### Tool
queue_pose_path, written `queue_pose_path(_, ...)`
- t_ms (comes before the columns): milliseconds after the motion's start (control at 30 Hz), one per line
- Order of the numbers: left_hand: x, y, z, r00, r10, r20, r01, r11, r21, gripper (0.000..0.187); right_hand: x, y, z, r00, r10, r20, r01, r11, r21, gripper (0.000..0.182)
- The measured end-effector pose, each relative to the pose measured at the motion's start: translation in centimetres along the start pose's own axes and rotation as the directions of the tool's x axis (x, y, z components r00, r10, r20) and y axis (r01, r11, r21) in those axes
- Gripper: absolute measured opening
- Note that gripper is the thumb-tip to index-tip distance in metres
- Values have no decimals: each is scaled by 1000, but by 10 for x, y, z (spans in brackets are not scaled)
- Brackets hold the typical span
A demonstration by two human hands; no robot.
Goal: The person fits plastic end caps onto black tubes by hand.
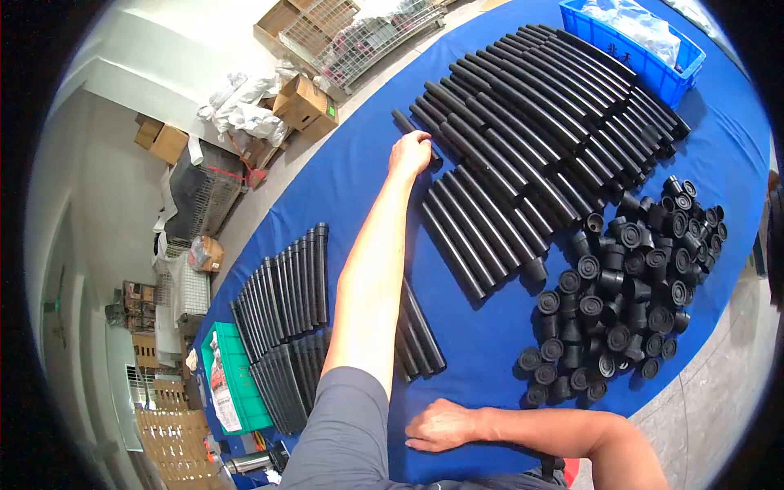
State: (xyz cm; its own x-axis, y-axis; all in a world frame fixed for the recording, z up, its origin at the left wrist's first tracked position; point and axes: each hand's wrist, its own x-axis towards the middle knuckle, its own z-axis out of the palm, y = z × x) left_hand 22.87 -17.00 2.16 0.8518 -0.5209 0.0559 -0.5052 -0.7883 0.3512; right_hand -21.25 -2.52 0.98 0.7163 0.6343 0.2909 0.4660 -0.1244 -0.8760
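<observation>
My left hand (411,153) is closed round a short black tube (403,122) at the near-left edge of a large spread of black tubes (531,98). Both ends of the held tube stick out past the fingers. My right hand (441,425) rests on the blue cloth near the table's front edge, its fingers curled and nothing visible in them. Between my arms lie a few black tubes (420,335), partly behind my left forearm. Rows of capped black tubes (286,286) lie left of that forearm. A heap of black caps (629,302) is at the right.
A blue crate (690,79) holding clear plastic stands at the table's far right. A green crate (257,400) with a printed bag is at the left edge. Beyond the blue cloth (327,188) are cardboard boxes (306,102), white bags and wire cages (359,41).
</observation>
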Motion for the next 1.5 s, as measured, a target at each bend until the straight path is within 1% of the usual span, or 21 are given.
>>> queue_pose_path(100, 8, -5, -4, 997, -73, -1, 73, 995, 61, 31, -1, -1, -2, 1000, 1, 11, -1, 1000, -2, 34)
queue_pose_path(167, 25, -28, -11, 983, -164, 79, 158, 985, 71, 30, 1, 2, -3, 1000, 6, 13, -5, 1000, -19, 34)
queue_pose_path(233, 20, -50, -33, 982, -170, 88, 155, 976, 153, 31, 1, 4, 2, 1000, 19, 16, -19, 1000, -14, 34)
queue_pose_path(267, 9, -60, -45, 990, -141, 31, 128, 953, 273, 35, 1, 6, 5, 1000, -6, -23, 6, 1000, 17, 34)
queue_pose_path(367, -34, -97, -93, 983, -185, 3, 184, 980, 81, 40, 2, 5, 4, 1000, -1, 4, 1, 1000, -15, 35)
queue_pose_path(467, -127, -110, -130, 985, -56, -163, 47, 997, -59, 47, 2, 3, 2, 1000, -6, 5, 6, 999, -43, 35)
queue_pose_path(567, -256, -101, -137, 957, 18, -288, -24, 1000, -16, 54, 2, 1, 0, 1000, -17, 19, 19, 992, -124, 35)
queue_pose_path(600, -297, -92, -131, 949, 0, -314, 10, 1000, 30, 56, 2, 3, 2, 999, -43, 13, 45, 987, -157, 36)
queue_pose_path(633, -336, -84, -123, 940, -26, -341, 53, 996, 71, 58, 1, 3, 6, 991, -112, -70, 96, 976, -194, 32)
queue_pose_path(700, -395, -99, -97, 944, -121, -308, 128, 992, 5, 62, -2, -6, 1, 945, -240, -224, 171, 942, -289, 24)
queue_pose_path(767, -431, -100, -81, 928, -240, -284, 218, 970, -105, 61, 1, -12, -12, 871, -328, -366, 168, 898, -406, 16)
queue_pose_path(833, -447, -105, -60, 910, -239, -339, 203, 970, -137, 60, 5, -16, -28, 795, -319, -516, 56, 885, -462, 42)
queue_pose_path(900, -453, -105, -46, 898, -277, -343, 239, 960, -149, 59, 4, -6, -30, 735, -179, -653, -196, 867, -458, 73)
queue_pose_path(967, -452, -95, -50, 902, -291, -320, 235, 951, -201, 55, 4, 9, -31, 712, -25, -702, -394, 812, -430, 85)
queue_pose_path(1000, -451, -91, -52, 909, -289, -299, 226, 947, -227, 53, 4, 14, -31, 747, 40, -664, -446, 770, -456, 87)
queue_pose_path(1067, -456, -94, -51, 935, -266, -233, 191, 934, -301, 54, 6, 18, -25, 759, 137, -636, -519, 717, -465, 86)
queue_pose_path(1167, -469, -88, -61, 963, -12, -271, -45, 978, -203, 61, 9, 18, -22, 782, 142, -607, -520, 684, -511, 82)
queue_pose_path(1200, -473, -88, -60, 977, 20, -214, -64, 978, -201, 72, 8, 18, -24, 785, 133, -606, -513, 688, -514, 80)
queue_pose_path(1300, -486, -82, -56, 988, 53, -146, -66, 994, -89, 81, 5, 26, -26, 756, 126, -642, -502, 740, -447, 72)
queue_pose_path(1333, -487, -84, -54, 996, 32, -83, -41, 993, -112, 88, 4, 26, -27, 755, 115, -645, -497, 743, -448, 66)
queue_pose_path(1500, -475, -71, -34, 951, 46, -306, -77, 993, -91, 72, 7, 39, -31, 729, 71, -680, -485, 755, -441, 59)
